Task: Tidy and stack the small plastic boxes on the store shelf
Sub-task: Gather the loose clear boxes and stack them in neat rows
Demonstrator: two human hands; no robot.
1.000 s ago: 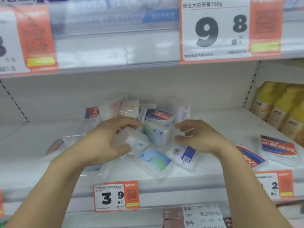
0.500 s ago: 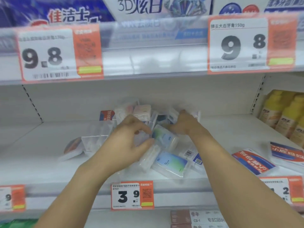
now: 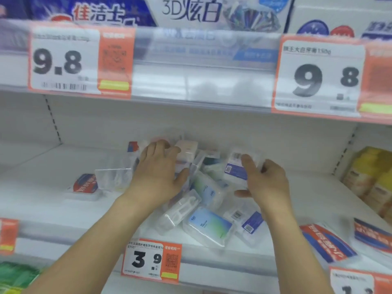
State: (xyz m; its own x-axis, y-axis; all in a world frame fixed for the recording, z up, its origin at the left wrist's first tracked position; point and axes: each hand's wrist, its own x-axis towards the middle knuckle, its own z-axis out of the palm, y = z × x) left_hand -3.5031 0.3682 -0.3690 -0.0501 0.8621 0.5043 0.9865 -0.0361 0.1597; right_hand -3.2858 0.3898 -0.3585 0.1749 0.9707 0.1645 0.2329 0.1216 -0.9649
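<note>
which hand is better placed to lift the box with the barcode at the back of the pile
Right. The right hand already has its fingers on the barcode box; the left hand is spread over boxes further left.

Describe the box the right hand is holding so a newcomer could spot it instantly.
Start at the 3.9 price tag on the shelf edge and go up to the heap of clear boxes. At its back right, the right hand grips one box upright. Unlike the flat ones nearby, it shows a barcode above a blue label.
</note>
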